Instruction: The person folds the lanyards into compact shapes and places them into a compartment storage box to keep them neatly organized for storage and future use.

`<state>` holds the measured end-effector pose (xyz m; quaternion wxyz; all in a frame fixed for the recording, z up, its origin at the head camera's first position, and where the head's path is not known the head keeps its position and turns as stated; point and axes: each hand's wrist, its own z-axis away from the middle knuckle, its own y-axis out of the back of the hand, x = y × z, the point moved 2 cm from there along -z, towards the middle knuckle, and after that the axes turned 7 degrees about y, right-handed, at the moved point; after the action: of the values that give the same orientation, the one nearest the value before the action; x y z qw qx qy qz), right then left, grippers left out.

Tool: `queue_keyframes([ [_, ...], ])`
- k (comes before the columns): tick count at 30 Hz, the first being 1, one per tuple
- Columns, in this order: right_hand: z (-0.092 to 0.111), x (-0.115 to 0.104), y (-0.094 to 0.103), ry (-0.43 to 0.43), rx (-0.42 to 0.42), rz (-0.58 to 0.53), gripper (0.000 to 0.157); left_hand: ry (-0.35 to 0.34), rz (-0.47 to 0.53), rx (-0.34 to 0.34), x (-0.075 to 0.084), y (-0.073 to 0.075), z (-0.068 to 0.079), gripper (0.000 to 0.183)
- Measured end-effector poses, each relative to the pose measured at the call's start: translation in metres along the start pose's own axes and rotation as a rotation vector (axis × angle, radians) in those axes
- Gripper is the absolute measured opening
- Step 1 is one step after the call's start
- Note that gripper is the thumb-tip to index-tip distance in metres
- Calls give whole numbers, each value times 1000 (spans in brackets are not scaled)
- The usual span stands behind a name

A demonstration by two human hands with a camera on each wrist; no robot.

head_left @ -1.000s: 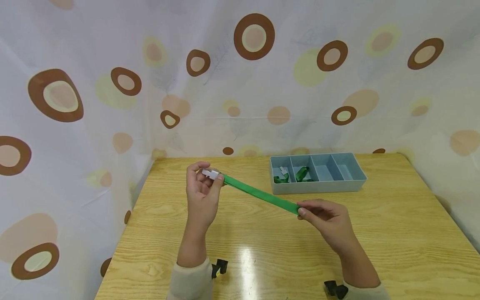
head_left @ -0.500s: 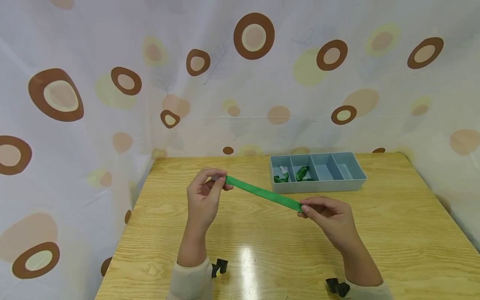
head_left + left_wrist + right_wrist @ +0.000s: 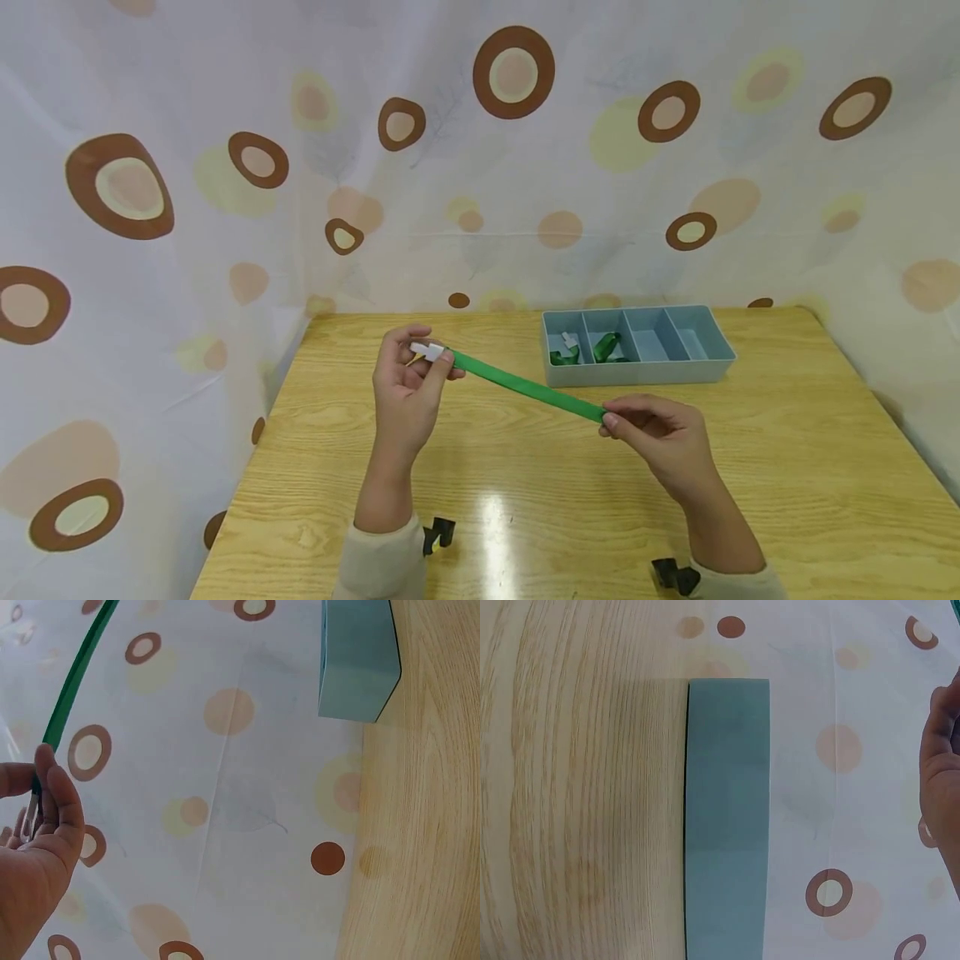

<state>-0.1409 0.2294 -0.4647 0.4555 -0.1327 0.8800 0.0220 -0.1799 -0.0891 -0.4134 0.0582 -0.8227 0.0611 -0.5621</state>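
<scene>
A flat green ribbon [image 3: 528,388] with a white plastic end piece [image 3: 427,351] stretches slantwise between the two hands, above the table. The left hand [image 3: 405,392] pinches it between thumb and fingers just beside the white piece, which lies over the palm side. Lower and to the right, the right hand [image 3: 663,442] pinches the other end with thumb and forefinger. In the left wrist view the ribbon [image 3: 75,679] runs upward from the left hand's [image 3: 45,870] fingertips. Only part of the right hand [image 3: 941,765] shows at the edge of the right wrist view.
A blue-grey divided box [image 3: 637,373] stands at the back of the wooden table [image 3: 525,483]. Its leftmost compartment holds a green ribbon with a white piece [image 3: 568,340]; the second holds folded green ribbon [image 3: 606,346]. A patterned cloth [image 3: 450,192] hangs behind.
The left hand has turned: half a second ago its fingers covered the white piece, which shows again now. The right hand has shifted slightly right since the first frame, still holding the ribbon.
</scene>
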Motion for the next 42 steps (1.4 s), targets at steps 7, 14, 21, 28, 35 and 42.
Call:
queue_keyframes([
  [7,2,1,3,-25,59,32,16,10,26,5,-1,0,1,40],
  [14,3,3,5,42,50,-28,21,0,39,0,-1,-2,1,37],
  [21,4,3,6,80,42,-64,26,-6,10,-4,-3,-4,-1,27],
  [28,4,2,8,0,68,34,20,15,-10,-12,-4,-6,-1,29],
  [35,3,3,6,-40,120,95,18,27,-37,-33,-6,-6,1,31],
  [42,1,1,6,-58,176,111,15,41,-48,-35,-7,-6,1,30],
])
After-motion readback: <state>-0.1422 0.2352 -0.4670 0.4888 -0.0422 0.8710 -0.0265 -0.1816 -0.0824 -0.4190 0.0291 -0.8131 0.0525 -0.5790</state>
